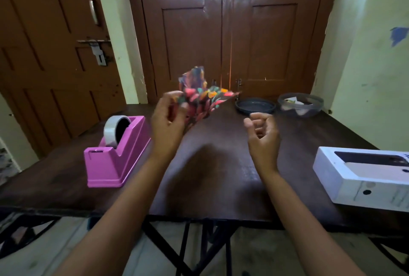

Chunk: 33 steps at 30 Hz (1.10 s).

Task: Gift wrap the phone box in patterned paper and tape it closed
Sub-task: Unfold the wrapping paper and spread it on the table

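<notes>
Paper (pixel 204 96) in left hand (pixel 168 120) above table (pixel 221 176) (phone box (pixel 363 178) at right edge)

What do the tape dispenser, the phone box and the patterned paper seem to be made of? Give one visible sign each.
The tape dispenser: likely moulded plastic, smooth and slightly glossy, uniform pink with rounded edges. The phone box: probably coated cardboard, matte white, with crisp corners and printed faces. The patterned paper: a thin printed sheet, bent and creased; blur hides its finish.
</notes>
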Available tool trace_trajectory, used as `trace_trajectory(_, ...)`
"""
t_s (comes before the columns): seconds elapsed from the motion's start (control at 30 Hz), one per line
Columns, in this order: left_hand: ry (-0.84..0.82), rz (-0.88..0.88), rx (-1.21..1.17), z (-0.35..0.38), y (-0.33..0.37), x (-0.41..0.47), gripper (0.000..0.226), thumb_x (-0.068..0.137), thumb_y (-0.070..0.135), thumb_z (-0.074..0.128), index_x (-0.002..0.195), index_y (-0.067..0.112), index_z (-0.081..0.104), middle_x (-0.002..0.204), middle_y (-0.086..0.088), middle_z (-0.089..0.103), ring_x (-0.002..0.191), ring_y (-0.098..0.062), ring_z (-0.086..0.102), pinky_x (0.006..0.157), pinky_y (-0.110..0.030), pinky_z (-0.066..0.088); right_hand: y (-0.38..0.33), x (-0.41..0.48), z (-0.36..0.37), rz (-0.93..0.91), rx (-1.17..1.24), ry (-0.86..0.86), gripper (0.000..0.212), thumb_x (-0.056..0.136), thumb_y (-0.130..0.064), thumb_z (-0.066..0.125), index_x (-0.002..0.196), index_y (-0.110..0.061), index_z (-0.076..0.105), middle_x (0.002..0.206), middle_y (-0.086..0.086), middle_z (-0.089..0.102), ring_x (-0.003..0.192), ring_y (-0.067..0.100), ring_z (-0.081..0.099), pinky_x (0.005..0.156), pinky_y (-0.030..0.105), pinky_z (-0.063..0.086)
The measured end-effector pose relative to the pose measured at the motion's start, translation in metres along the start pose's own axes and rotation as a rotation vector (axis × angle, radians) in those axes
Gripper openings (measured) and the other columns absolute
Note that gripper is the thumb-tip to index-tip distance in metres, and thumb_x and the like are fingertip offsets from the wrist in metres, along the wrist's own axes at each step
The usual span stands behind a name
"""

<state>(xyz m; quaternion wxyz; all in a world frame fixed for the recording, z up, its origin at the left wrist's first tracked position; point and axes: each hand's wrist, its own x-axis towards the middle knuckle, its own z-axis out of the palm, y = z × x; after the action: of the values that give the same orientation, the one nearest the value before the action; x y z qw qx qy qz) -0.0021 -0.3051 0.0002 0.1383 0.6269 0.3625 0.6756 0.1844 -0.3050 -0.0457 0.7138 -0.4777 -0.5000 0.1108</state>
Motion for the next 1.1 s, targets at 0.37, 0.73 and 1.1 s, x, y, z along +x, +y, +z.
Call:
trace_trajectory(0.37, -0.631, -0.191, 0.088, 0.012, -0.014, -0.033, 0.025, 0.076, 0.011, 0.075, 0.1, 0.008, 0.067, 0.094, -0.003, 0.066, 0.081, -0.007, 0.06, 0.077, -0.02, 0.051, -0.005, -0.014, 0.002, 0.458, 0.224, -0.555, 0.011, 0.094, -0.023, 0.052, 0.09, -0.021, 0.061, 0.087, 0.0, 0.068, 0.063, 0.005, 0.066, 0.065, 0.022, 0.052)
trace_trajectory(0.73, -0.474, -0.134, 0.197, 0.019, -0.013, -0.034, 0.015, 0.071, 0.016, 0.079, 0.079, 0.015, 0.067, 0.078, 0.007, 0.054, 0.062, 0.005, 0.052, 0.058, -0.007, 0.041, -0.014, -0.016, -0.001, 0.576, 0.3, -0.579, 0.015, 0.09, -0.03, 0.056, 0.095, -0.018, 0.061, 0.086, 0.0, 0.068, 0.069, 0.01, 0.067, 0.068, 0.023, 0.053)
trace_trajectory(1.1, -0.411, -0.373, 0.064, 0.029, -0.021, -0.035, 0.018, 0.068, 0.011, 0.081, 0.067, 0.02, 0.066, 0.076, -0.008, 0.066, 0.069, -0.015, 0.059, 0.069, -0.029, 0.049, -0.005, -0.015, 0.0, 0.629, 0.368, -0.533, 0.002, 0.089, -0.01, 0.059, 0.09, -0.01, 0.061, 0.073, 0.002, 0.063, 0.053, 0.001, 0.06, 0.055, 0.013, 0.05)
